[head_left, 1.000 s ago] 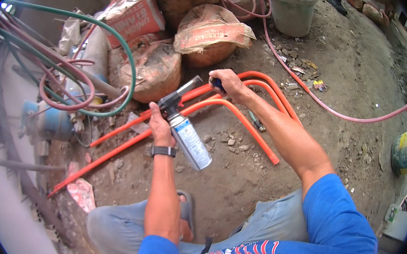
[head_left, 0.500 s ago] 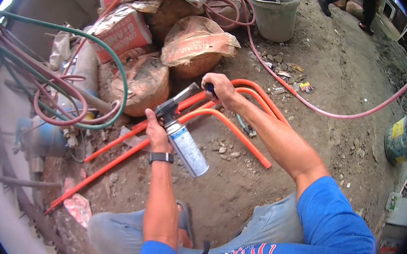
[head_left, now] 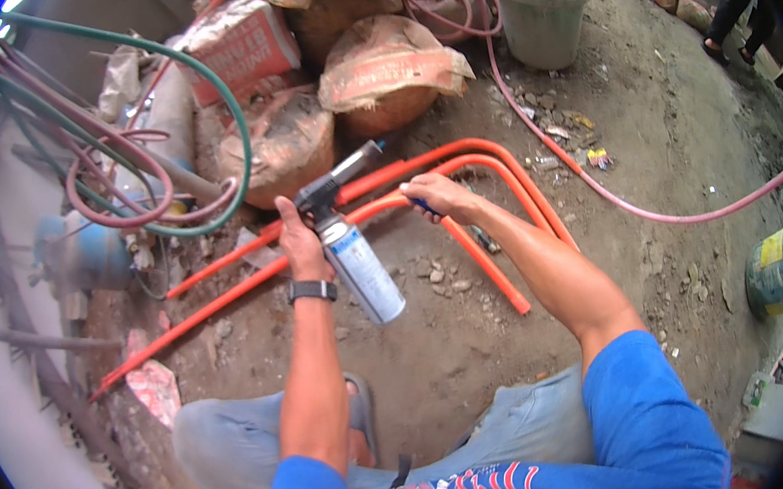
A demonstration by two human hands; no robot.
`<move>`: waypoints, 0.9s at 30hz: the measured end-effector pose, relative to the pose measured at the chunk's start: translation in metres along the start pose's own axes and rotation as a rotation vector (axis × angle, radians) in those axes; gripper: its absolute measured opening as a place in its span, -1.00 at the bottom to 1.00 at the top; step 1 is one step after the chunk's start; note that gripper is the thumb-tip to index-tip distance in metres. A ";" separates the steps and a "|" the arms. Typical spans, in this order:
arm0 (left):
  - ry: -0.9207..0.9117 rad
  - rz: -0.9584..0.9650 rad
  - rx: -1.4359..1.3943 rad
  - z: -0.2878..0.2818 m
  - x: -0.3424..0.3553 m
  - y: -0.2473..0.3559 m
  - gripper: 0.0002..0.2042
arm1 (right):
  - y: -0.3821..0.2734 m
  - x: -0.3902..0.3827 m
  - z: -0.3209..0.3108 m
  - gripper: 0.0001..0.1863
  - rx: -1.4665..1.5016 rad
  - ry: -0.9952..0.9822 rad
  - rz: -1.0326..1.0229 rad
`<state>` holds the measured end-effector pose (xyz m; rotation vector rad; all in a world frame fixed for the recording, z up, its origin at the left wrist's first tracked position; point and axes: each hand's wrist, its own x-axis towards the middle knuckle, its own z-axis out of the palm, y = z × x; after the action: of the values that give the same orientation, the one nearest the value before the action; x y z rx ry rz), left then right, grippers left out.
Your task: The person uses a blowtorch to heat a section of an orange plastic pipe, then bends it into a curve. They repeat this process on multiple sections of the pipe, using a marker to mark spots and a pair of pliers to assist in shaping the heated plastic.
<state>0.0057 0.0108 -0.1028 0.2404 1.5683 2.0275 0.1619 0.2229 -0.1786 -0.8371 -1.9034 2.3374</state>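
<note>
My left hand [head_left: 304,249] is closed around the head of a gas torch [head_left: 363,271], a black burner on a white and blue canister. Its metal nozzle points up and to the right, with a bluish glint at the tip that may be flame. In my closed right hand [head_left: 444,195] is a small blue lighter [head_left: 425,208], mostly covered by the fingers. That hand is over the bent orange pipes [head_left: 483,160], which lie on the dirt beyond and beneath the torch; I cannot tell whether it touches them.
Dirt-covered sacks [head_left: 392,68] are piled at the back, beside a grey bucket [head_left: 540,24]. Coiled green and pink hoses [head_left: 242,155] hang at the left. A pink hose [head_left: 631,210] crosses the ground to the right, near a dark bucket [head_left: 776,271]. Another person's legs [head_left: 737,12] show at far right.
My right hand has moved away from the torch nozzle, down and toward me, with the lighter. A bluish glint now shows at the nozzle tip. The other person has shifted right.
</note>
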 end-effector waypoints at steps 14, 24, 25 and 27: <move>0.276 -0.025 -0.032 -0.058 -0.031 -0.048 -0.38 | 0.101 0.033 0.066 -0.75 -1.091 -0.005 -0.151; 0.366 0.072 -0.002 -0.054 -0.012 -0.072 -0.38 | 0.011 0.006 0.054 -0.34 -0.582 -0.319 0.038; 0.360 0.098 -0.007 -0.050 -0.008 -0.073 -0.37 | -0.009 -0.009 0.059 -0.29 -0.434 -0.339 0.018; 0.353 0.107 -0.009 -0.026 -0.008 -0.079 -0.38 | -0.015 -0.023 0.064 -0.18 -0.260 -0.345 -0.080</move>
<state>0.0256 -0.0027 -0.1832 -0.0421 1.7868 2.2524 0.1511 0.1612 -0.1487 -0.3705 -2.3620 2.3420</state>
